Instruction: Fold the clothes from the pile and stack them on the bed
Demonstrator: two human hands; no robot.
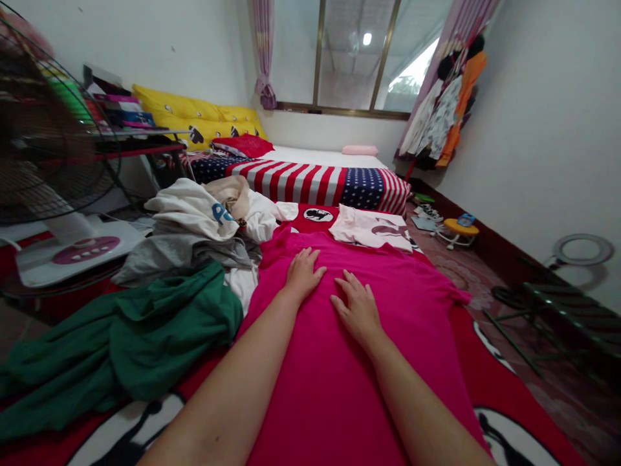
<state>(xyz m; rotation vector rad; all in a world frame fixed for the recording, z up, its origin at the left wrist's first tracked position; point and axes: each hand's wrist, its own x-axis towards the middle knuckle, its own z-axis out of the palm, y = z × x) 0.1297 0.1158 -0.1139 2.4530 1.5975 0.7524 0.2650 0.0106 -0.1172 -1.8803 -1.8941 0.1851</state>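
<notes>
A bright magenta T-shirt (pixel 407 304) lies spread out in front of me, its sleeves reaching to both sides. My left hand (pixel 304 275) rests on its upper part, fingers stretched forward and holding nothing. Close beside it, my right hand (pixel 358 307) lies on the same fabric with its fingers apart. Beyond the shirt's collar is a folded pale pink shirt (pixel 361 226) with a dark print. To the left sits a heap of clothes, with a white shirt (pixel 189 207) on top, a grey garment (pixel 165 255) below and a crumpled green garment (pixel 165 330) nearest me.
The clothes lie on a red patterned blanket (pixel 514 401). A standing fan (pixel 72 239) is at the left. Behind is a bed with a striped, starred cover (pixel 301 184). On the right are a small yellow stool (pixel 460 226), a dark green folding chair (pixel 572 310) and hanging clothes (pixel 444 120).
</notes>
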